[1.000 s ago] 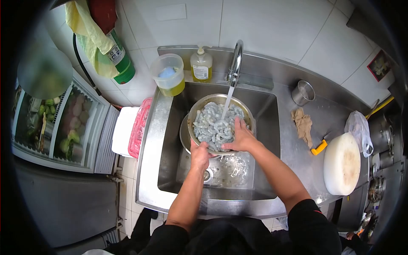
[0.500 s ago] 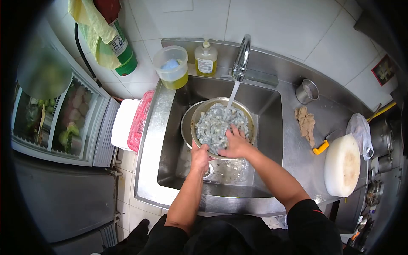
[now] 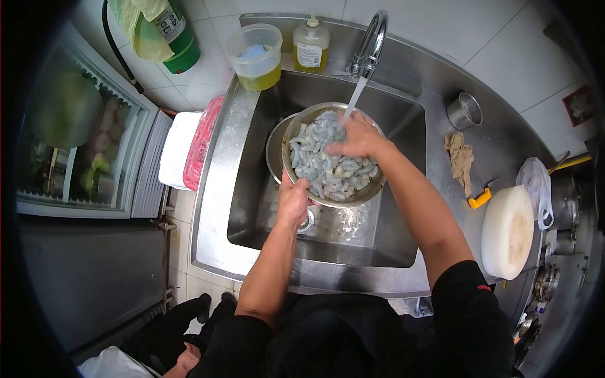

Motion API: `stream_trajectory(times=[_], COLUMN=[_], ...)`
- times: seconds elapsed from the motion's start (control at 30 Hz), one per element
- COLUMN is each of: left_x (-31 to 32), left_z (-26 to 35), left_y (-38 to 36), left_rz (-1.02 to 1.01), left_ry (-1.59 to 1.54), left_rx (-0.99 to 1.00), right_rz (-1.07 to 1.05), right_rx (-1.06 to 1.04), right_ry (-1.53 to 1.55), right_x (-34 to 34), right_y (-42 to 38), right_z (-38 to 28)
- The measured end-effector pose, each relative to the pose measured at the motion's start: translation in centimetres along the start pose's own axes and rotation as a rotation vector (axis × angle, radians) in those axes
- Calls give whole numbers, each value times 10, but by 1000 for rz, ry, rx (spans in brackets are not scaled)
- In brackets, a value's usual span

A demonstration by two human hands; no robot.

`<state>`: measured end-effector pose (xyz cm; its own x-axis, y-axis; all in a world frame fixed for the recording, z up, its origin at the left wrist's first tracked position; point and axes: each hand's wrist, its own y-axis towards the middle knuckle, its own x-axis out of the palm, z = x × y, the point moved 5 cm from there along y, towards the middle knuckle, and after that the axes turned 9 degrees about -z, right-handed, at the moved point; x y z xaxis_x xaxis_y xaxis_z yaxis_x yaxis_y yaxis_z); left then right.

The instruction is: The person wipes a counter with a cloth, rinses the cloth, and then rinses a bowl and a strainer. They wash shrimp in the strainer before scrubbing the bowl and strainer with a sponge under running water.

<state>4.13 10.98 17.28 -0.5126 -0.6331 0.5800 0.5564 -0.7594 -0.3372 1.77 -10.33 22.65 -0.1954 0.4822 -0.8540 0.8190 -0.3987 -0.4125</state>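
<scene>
A round metal bowl (image 3: 301,192) full of raw peeled shrimp (image 3: 328,160) is over the sink (image 3: 403,233), its near edge tipped a little toward me. My left hand (image 3: 293,200) grips the near-left rim, thumb on top and fingers hidden below. On the far-right part of the shrimp rests my right hand (image 3: 360,137), fingers spread and not closed on anything. Water runs from the tap (image 3: 378,38) onto that hand and the shrimp. Partly under the bowl, to its left, a second metal bowl (image 3: 275,151) shows its rim.
Behind the sink are a plastic tub (image 3: 255,60) and a soap bottle (image 3: 311,47). The right counter holds a metal cup (image 3: 464,111), brown crumpled paper (image 3: 459,160), a yellow-handled tool (image 3: 480,198) and a white round block (image 3: 507,233). Another person's hand (image 3: 189,356) shows at lower left.
My right hand has moved from the near side of the shrimp to the far right, under the water. My left hand still holds the rim. Another person has come into view at lower left.
</scene>
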Motion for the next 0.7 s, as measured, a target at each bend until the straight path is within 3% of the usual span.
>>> stream_trajectory(times=[0.1,0.23,0.33,0.4,0.47,0.57,0.67,0.7], left_x=[12,15,21,18,16,17,21,19], left_z=[8,11,22,29,35,37,38,36], left_y=[0,13,22,31,35,40,43,45], left_rz=[-30,-43,-24,2,19,11,-12,-28], left_ry=[12,9,54,57,44,18,45,82], left_rx=[32,32,51,98,108,109,126,118], right_rz=[-56,-119,-31,330,761,10,-3,29], right_rx=[41,-105,-274,-198,-67,328,53,90], right_ry=[197,-122,74,4,270,1334,1945,1951], right_x=[9,26,7,-12,-17,50,82,90], right_y=[18,14,-26,-46,-67,-65,-60,-58], right_z=[-9,-39,-31,-2,44,78,63,63])
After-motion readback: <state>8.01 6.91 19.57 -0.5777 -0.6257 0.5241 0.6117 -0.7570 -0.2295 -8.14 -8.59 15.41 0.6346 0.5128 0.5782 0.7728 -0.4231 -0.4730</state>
